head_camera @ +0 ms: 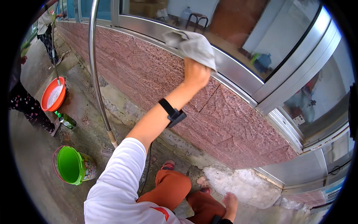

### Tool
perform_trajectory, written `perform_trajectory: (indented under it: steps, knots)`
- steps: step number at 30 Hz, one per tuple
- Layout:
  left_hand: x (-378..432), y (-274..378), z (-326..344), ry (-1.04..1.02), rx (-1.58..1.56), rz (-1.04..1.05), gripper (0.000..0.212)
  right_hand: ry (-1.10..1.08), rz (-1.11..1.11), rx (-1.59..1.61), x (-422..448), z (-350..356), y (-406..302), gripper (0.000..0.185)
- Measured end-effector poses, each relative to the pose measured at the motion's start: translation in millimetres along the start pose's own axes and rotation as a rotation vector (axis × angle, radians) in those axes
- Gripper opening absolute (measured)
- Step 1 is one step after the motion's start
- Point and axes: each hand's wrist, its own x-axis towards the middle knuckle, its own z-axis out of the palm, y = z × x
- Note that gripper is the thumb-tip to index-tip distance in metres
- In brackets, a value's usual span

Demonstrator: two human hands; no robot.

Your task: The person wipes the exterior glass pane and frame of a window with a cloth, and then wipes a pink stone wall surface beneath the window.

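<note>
A crumpled light grey cloth (195,46) is in my left hand (197,73), which is raised with the arm stretched out. The cloth lies against the silvery metal frame (237,77) under a glass window pane (179,14), just above the pink stone wall (145,67). It covers my left fingertips. Low on the right, my right hand (231,202) hangs beside my right leg, near a pale patch of concrete. Nothing shows in it, but its fingers are too small and foreshortened to tell how far they are bent.
A metal pole (93,56) rises left of my arm. On the rough ground stand a green bucket (70,165), an orange basin (54,95) of foamy water and a green bottle (67,121). Two people are at the far left; a long handle (53,56) reaches into the basin.
</note>
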Motion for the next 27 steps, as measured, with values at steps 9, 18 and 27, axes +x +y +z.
perform_trajectory:
  steps: [9,18,27]
  knots:
    - [-18,-46,-20,-0.149,0.101,-0.192,0.041,-0.017,-0.008,-0.019,-9,6,-2,0.022]
    - [-1,-3,-14,-0.076,-0.185,-0.024,0.024,-0.042,-0.008,-0.034,-3,5,1,0.02]
    - [-47,18,-23,-0.193,-0.2,0.282,0.03,-0.039,0.003,-0.078,-8,5,-2,0.02]
